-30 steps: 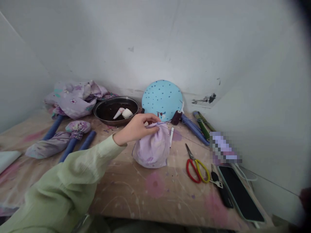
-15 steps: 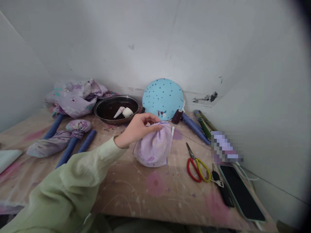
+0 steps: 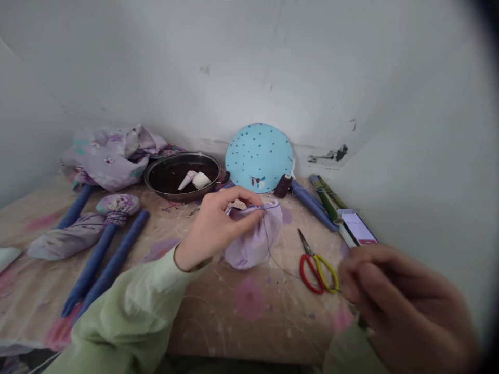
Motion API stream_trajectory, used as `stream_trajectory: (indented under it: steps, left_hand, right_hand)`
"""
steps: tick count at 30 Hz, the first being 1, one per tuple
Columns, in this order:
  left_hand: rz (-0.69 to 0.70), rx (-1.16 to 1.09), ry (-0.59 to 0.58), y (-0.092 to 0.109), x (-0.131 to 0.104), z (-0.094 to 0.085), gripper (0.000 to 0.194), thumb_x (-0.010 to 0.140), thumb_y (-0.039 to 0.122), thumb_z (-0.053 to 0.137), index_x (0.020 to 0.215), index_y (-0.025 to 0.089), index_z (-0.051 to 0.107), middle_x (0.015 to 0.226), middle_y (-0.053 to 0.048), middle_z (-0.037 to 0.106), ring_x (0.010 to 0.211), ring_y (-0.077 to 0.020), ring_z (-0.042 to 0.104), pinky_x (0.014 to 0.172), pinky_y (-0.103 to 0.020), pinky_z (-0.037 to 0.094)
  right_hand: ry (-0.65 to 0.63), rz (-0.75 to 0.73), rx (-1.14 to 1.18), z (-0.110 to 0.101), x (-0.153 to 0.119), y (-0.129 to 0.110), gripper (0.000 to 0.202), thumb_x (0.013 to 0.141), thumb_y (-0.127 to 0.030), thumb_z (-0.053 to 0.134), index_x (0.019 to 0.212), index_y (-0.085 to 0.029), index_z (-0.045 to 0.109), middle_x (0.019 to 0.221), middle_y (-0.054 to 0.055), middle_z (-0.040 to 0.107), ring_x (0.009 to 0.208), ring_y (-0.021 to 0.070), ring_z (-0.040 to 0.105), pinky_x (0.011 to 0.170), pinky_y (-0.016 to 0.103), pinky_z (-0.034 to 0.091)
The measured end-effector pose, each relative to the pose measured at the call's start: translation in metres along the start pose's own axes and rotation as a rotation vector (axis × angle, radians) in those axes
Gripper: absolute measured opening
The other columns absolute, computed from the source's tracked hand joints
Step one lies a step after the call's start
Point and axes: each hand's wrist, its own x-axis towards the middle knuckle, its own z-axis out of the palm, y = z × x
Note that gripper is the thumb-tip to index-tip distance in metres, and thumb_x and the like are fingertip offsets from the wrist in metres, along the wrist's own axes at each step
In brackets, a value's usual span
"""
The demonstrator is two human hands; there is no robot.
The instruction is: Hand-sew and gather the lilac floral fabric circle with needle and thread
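Observation:
My left hand (image 3: 220, 223) pinches the top edge of a small lilac cloth pouch (image 3: 249, 248), holding it up over the table. A dark thread (image 3: 275, 259) runs from the pinched edge down and to the right, toward my right hand (image 3: 405, 296). That hand is close to the camera at the lower right, its thumb and fingers pressed together; what they grip is too small to make out. Between the two hands lie scissors (image 3: 312, 265) with one red and one yellow handle.
Behind stand a dark pan (image 3: 156, 191) with white pieces, a blue dotted disc (image 3: 257, 150) and a thread spool (image 3: 283, 186). Blue rolls (image 3: 113, 259) and flowered cloth (image 3: 113, 161) lie left. At right are green stalks (image 3: 326, 202) and a lit phone (image 3: 358, 227).
My right hand has come into view at the lower right, over the dark phone and keys. The thread now sags from the pouch. My left hand and the pouch have shifted slightly.

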Motion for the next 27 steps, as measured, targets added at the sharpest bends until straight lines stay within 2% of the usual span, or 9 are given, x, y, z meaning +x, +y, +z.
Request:
stream_trajectory:
  steps: [2, 4, 8, 11, 16, 27]
  left_hand:
    - [0.042, 0.003, 0.026, 0.004, -0.005, -0.001, 0.006, 0.075, 0.019, 0.068, 0.08, 0.019, 0.065, 0.083, -0.002, 0.07, 0.079, -0.0151, 0.063, 0.073, -0.028, 0.051]
    - [0.072, 0.019, 0.058, 0.007, -0.009, -0.003, 0.006, 0.075, 0.017, 0.068, 0.08, 0.02, 0.065, 0.082, -0.002, 0.069, 0.08, -0.0147, 0.063, 0.074, -0.028, 0.051]
    - [0.055, -0.008, 0.086, 0.006, -0.014, -0.007, 0.009, 0.075, 0.015, 0.068, 0.082, 0.02, 0.064, 0.083, -0.002, 0.069, 0.081, -0.0153, 0.064, 0.072, -0.028, 0.053]
    - [0.024, -0.036, 0.075, 0.002, -0.014, -0.009, 0.009, 0.074, 0.015, 0.069, 0.081, 0.02, 0.064, 0.082, -0.002, 0.069, 0.078, -0.0146, 0.064, 0.071, -0.027, 0.054]
    - [0.003, -0.07, 0.041, -0.005, -0.008, -0.008, 0.011, 0.073, 0.015, 0.07, 0.081, 0.02, 0.065, 0.081, -0.001, 0.069, 0.076, -0.0139, 0.064, 0.071, -0.026, 0.055]
    - [-0.021, -0.021, 0.005, -0.007, -0.005, -0.009, 0.009, 0.074, 0.019, 0.07, 0.081, 0.022, 0.065, 0.081, -0.001, 0.068, 0.077, -0.0155, 0.064, 0.069, -0.029, 0.055]
  right_hand:
    - [-0.064, -0.028, -0.011, 0.027, 0.013, -0.007, 0.009, 0.084, -0.026, 0.06, 0.077, -0.021, 0.063, 0.054, -0.001, 0.059, 0.034, 0.0061, 0.041, 0.03, 0.017, 0.029]
    - [-0.066, -0.078, -0.049, 0.049, 0.023, -0.011, 0.012, 0.085, -0.022, 0.057, 0.073, -0.02, 0.062, 0.053, -0.002, 0.058, 0.035, 0.0051, 0.04, 0.032, 0.017, 0.03]
    - [-0.098, -0.159, -0.121, 0.07, 0.036, -0.01, 0.012, 0.084, -0.019, 0.057, 0.074, -0.019, 0.063, 0.053, -0.003, 0.057, 0.037, 0.0052, 0.041, 0.033, 0.017, 0.031]
    - [-0.139, -0.199, -0.142, 0.076, 0.043, -0.004, 0.012, 0.084, -0.018, 0.056, 0.074, -0.019, 0.062, 0.052, -0.004, 0.056, 0.04, 0.0054, 0.045, 0.036, 0.015, 0.035]
    - [-0.145, -0.182, -0.158, 0.08, 0.049, 0.006, 0.01, 0.083, -0.016, 0.057, 0.076, -0.021, 0.062, 0.054, -0.005, 0.057, 0.044, 0.006, 0.051, 0.042, 0.014, 0.041]
    - [-0.089, -0.114, -0.113, 0.079, 0.056, 0.006, 0.011, 0.079, -0.016, 0.059, 0.072, -0.02, 0.065, 0.051, -0.003, 0.057, 0.041, 0.0075, 0.048, 0.038, 0.018, 0.039]
